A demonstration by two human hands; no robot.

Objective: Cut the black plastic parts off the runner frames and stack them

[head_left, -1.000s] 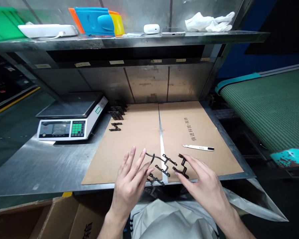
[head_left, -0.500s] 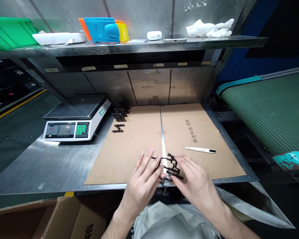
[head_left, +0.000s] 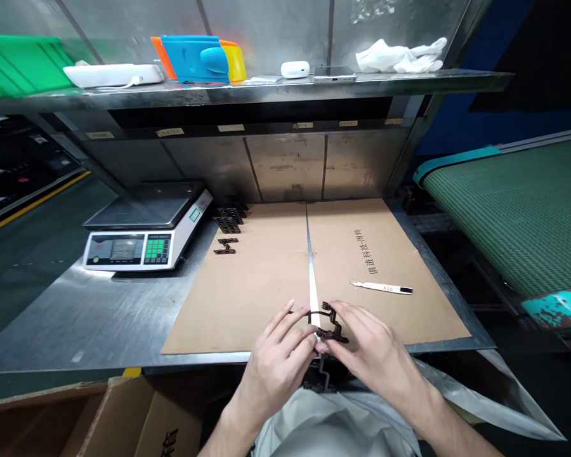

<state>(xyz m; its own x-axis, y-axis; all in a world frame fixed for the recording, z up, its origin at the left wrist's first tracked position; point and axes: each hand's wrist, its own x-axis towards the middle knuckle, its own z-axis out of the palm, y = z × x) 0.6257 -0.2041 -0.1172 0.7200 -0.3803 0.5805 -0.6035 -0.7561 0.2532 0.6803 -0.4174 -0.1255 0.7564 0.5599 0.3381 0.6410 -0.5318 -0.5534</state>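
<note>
Near the front edge of the cardboard (head_left: 247, 298), both hands are at a black moulded plastic part (head_left: 335, 325) with a thin curved strip. My right hand (head_left: 378, 349) pinches its stepped side between thumb and fingers. My left hand (head_left: 278, 355) has its fingers closed at the strip end, and the fingertips hide the contact. Below the table edge, in front of the lap, a similar black part (head_left: 324, 374) shows. A white craft knife marked A26 (head_left: 380, 288) lies to the right. At the far left of the cardboard sit one black part (head_left: 226, 246) and several stacked ones (head_left: 228, 220).
A weighing scale (head_left: 128, 247) stands on the metal table at left. Above runs a shelf (head_left: 266, 90) with a green bin (head_left: 23, 63), blue holder (head_left: 195, 58), phone (head_left: 334, 75) and white gloves (head_left: 400, 57). A conveyor (head_left: 518, 190) is right; an open carton (head_left: 137, 412) is lower left.
The black part has turned and dropped slightly between my hands. My left fingers have drawn closer together. More of the similar part below the table edge now shows.
</note>
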